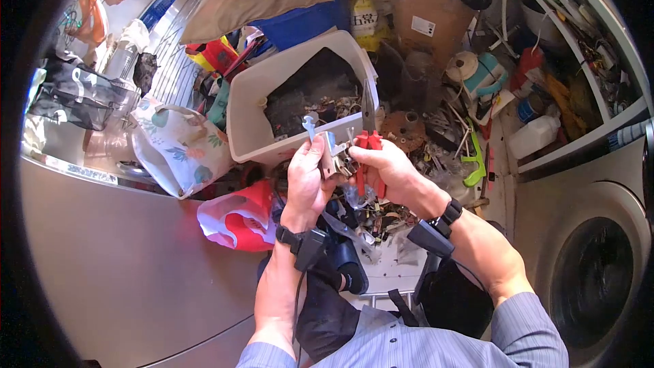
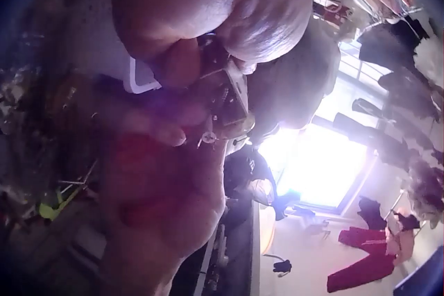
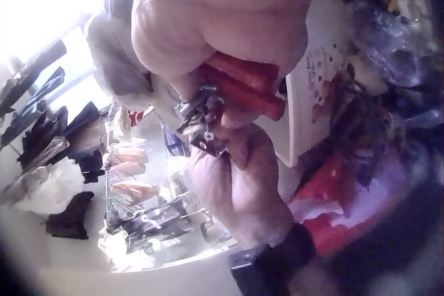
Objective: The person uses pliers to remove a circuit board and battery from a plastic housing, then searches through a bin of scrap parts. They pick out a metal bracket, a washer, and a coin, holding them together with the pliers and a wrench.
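Up in front of the chest, my left hand pinches a small metal assembly between thumb and fingers. A pale blue piece with a notched end sticks up above that thumb. My right hand grips red-handled pliers, their grey, narrow head pointing up and away. Its thumb and fingertip are right at the metal assembly, so the two hands meet there. In the left wrist view a cross-head screw shows at the assembly's end. The right wrist view shows the red handles under the curled fingers.
A white plastic bin with dark lining and small scraps stands just beyond the hands. Loose parts and plastic bags litter the floor below. A floral bag and red-white bag lie left; a washing machine stands right.
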Demonstrator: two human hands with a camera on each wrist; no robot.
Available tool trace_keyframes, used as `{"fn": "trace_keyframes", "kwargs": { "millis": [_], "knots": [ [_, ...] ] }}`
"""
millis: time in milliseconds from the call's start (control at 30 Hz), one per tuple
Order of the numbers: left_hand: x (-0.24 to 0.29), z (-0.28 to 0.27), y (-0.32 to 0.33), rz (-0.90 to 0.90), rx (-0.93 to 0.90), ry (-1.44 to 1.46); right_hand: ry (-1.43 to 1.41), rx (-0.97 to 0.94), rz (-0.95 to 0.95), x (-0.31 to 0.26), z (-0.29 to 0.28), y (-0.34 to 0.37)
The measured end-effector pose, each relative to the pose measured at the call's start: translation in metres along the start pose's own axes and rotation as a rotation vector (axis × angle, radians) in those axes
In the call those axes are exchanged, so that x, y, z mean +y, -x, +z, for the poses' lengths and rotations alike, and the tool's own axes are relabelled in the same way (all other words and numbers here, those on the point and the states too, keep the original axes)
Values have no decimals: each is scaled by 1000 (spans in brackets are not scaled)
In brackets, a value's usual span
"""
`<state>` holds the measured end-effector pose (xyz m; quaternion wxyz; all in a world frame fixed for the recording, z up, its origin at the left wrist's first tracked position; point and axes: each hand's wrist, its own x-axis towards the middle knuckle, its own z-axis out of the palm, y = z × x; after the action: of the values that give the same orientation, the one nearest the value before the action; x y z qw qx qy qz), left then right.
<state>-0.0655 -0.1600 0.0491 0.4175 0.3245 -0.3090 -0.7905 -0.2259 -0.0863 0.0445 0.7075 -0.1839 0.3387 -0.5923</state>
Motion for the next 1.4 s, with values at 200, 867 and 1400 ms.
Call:
{"fn": "trace_keyframes", "kwargs": {
  "millis": [200,867,1400],
  "knots": [
    [-3,-17,-13,-175,-122,216,-113,-77,31,-4,3,-2],
    [-8,-21,-16,-240,-336,411,-62,-93,-81,5,-2,1],
    [-9,-17,-14,-113,-56,238,72,-92,-127,10,4,-1]
  ]
}}
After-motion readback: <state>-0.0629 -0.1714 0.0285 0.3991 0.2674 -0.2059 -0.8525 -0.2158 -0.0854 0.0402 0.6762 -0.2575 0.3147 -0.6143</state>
